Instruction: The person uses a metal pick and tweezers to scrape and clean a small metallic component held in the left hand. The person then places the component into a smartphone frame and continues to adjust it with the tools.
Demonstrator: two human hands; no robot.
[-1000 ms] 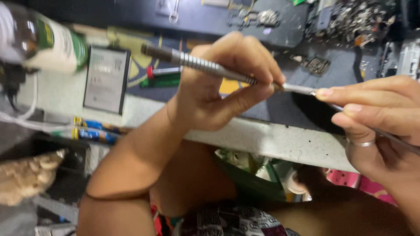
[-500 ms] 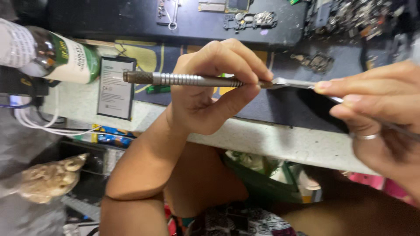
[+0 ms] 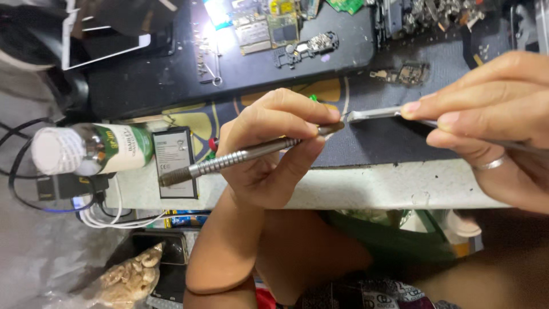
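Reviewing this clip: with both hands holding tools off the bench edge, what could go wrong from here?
The left hand pinches the ridged metal handle only near its front, so its long tail could tip. The flat metal blade in the right hand meets the handle tip in mid-air; a slip might jab fingers. The bottle lies near the bench edge and may roll.

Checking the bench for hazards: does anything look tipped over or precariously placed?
Yes. The green-labelled bottle lies on its side at the table's left end, its white cap past the edge, beside a flat battery. No spill shows. Loose screws and circuit boards are scattered on the dark mat.
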